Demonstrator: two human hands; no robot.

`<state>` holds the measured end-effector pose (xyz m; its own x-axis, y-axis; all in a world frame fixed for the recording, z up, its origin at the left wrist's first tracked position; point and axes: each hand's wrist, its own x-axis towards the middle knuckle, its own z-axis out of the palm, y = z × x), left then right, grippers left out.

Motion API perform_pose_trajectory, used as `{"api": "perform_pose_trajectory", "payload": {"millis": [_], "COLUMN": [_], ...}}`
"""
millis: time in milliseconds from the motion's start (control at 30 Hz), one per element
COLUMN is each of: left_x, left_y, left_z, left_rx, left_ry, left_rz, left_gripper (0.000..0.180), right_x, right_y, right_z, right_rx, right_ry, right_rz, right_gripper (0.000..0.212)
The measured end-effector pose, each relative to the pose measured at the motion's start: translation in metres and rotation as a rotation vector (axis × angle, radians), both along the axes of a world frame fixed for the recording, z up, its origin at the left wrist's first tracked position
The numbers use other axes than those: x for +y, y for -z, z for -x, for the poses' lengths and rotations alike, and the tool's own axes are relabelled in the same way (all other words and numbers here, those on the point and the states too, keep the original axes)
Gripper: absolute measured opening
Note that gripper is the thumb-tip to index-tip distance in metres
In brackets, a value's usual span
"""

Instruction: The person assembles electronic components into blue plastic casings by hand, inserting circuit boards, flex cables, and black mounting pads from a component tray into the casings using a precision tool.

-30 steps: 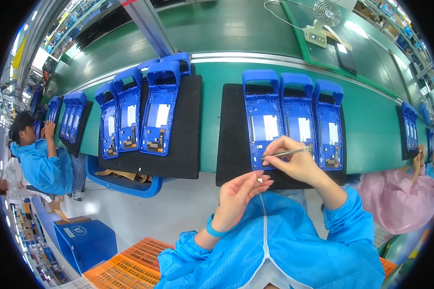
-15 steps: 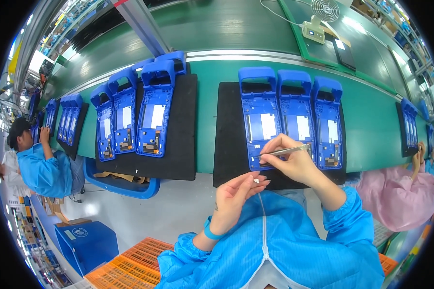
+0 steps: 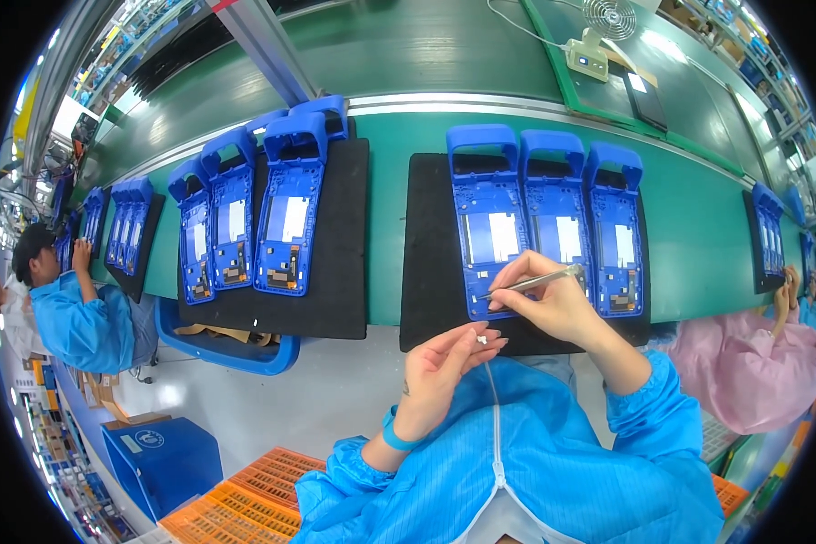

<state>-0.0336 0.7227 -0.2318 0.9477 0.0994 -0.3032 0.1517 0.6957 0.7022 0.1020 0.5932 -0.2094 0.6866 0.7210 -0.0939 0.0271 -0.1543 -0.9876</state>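
Note:
My right hand (image 3: 551, 297) pinches a pair of metal tweezers (image 3: 542, 280), their tip at the lower end of a blue device housing (image 3: 490, 204). That housing is the leftmost of three side by side on a black mat (image 3: 431, 263); each has a handle-like loop at its far end and a pale rectangular panel. Just in front of it, my left hand (image 3: 437, 370) holds small white pieces (image 3: 481, 340) at the fingertips. Their exact kind is too small to make out. Whether the tweezers grip anything cannot be seen.
More blue housings (image 3: 290, 213) lie on a second black mat (image 3: 340, 272) to the left. A blue bin (image 3: 286, 355) sits below the green bench edge. A small fan (image 3: 609, 18) stands at the far right. People work on both sides; orange trays (image 3: 236, 503) are at lower left.
My right hand and the tweezers have shifted only very slightly over the same housing. My left hand stays in place with the white pieces.

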Motion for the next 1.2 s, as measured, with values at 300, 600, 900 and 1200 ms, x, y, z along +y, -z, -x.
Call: {"api": "perform_pose_trajectory", "payload": {"millis": [300, 600, 900, 1200], "left_x": [-0.003, -0.013, -0.032, -0.036], "left_y": [0.003, 0.003, 0.016, 0.022], "left_z": [0.000, -0.011, -0.027, -0.036], "left_rx": [0.000, -0.028, -0.034, -0.030], "left_ry": [-0.028, 0.024, 0.129, 0.140], "left_rz": [-0.005, -0.131, -0.192, -0.214], "left_gripper": [0.030, 0.025, 0.030, 0.031], "right_x": [-0.005, -0.044, -0.054, -0.055], "right_y": [-0.004, -0.008, 0.010, 0.020], "right_z": [0.001, 0.006, -0.009, -0.017], "right_rx": [-0.012, 0.094, -0.022, -0.110], "right_ry": [-0.028, 0.043, 0.101, 0.143], "right_rz": [0.003, -0.274, -0.010, -0.010], "right_gripper": [0.009, 0.009, 0.008, 0.010]}}
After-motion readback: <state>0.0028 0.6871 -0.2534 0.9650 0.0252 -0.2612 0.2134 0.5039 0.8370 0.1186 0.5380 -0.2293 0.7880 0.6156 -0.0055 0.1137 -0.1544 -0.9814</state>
